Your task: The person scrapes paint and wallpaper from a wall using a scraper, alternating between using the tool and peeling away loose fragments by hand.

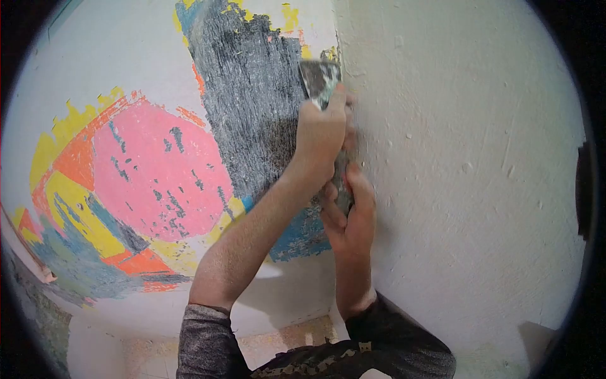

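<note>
My left hand (320, 136) grips a scraper (317, 77) close to its wide blade, thumb laid along the metal. White and greenish smears coat part of the blade. Lower down, my right hand (355, 211) is closed around the end of the scraper's handle. The blade lies against the painted wall (252, 101) near the corner, with its edge turned upward. Around it are dark grey streaked paint and ragged yellow and orange patches. Some fingers of my left hand are hidden behind the handle and blurred.
A plain off-white wall (467, 177) with small bumps meets the painted wall just right of my hands. To the left is a large pink painted shape (161, 174) with chipped spots. A dark object (583, 189) shows at the far right edge.
</note>
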